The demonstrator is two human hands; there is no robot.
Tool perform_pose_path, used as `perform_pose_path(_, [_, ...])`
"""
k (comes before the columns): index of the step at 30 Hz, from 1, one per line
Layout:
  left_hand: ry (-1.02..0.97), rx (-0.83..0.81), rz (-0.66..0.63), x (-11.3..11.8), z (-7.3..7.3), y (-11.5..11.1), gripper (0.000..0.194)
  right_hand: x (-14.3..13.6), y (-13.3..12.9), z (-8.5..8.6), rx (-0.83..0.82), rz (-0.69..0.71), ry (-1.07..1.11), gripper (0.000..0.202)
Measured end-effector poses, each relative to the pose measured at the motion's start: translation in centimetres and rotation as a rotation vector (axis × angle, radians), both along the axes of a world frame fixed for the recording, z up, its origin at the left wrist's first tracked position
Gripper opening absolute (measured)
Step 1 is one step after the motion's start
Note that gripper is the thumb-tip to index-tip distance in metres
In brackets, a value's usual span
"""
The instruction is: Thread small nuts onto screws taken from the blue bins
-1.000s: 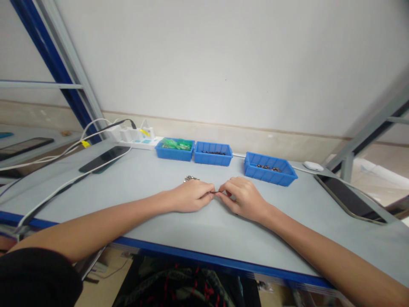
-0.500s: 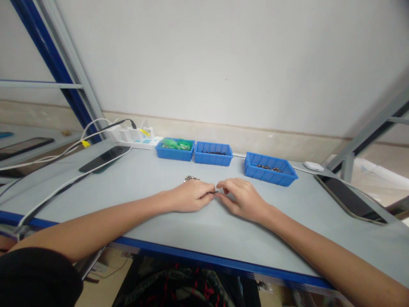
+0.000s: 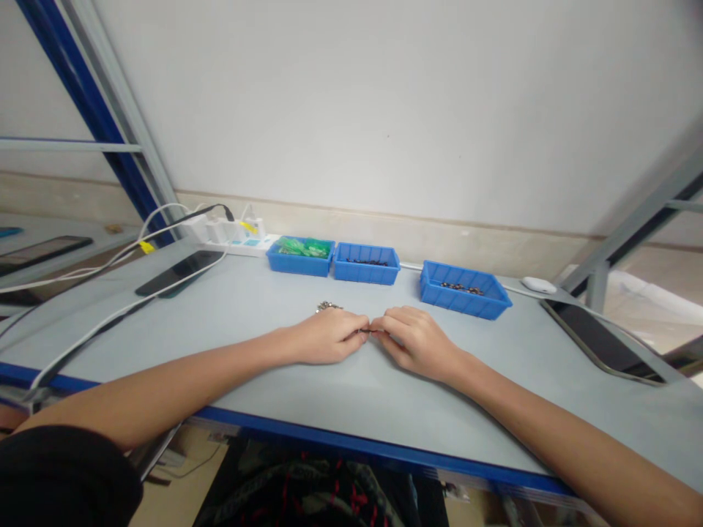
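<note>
The left hand (image 3: 328, 337) is pinching a thin dark piece (image 3: 367, 331); the right hand (image 3: 417, 340) is pinching its nearer end. So slight a piece could be slipping onto the worktop (image 3: 340, 399) below both hands if either pinch is loosening.

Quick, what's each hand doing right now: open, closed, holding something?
Left hand: closed, pinching a small thin dark piece, material too small to tell.
Right hand: closed, thumb and finger pinching the same piece's other end.
</note>
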State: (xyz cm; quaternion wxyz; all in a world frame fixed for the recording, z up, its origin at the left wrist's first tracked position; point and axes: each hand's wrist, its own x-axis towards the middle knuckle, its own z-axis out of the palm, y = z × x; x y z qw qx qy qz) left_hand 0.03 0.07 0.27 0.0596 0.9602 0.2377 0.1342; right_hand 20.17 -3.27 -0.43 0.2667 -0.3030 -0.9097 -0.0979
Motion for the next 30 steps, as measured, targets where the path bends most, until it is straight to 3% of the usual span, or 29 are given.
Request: perform_pose_path(30, [0.001, 0.021, -0.005, -0.06, -0.27, 0.15, 0.016, 0.06, -0.08, -0.02, -0.016, -0.017, -0.003, 0.015])
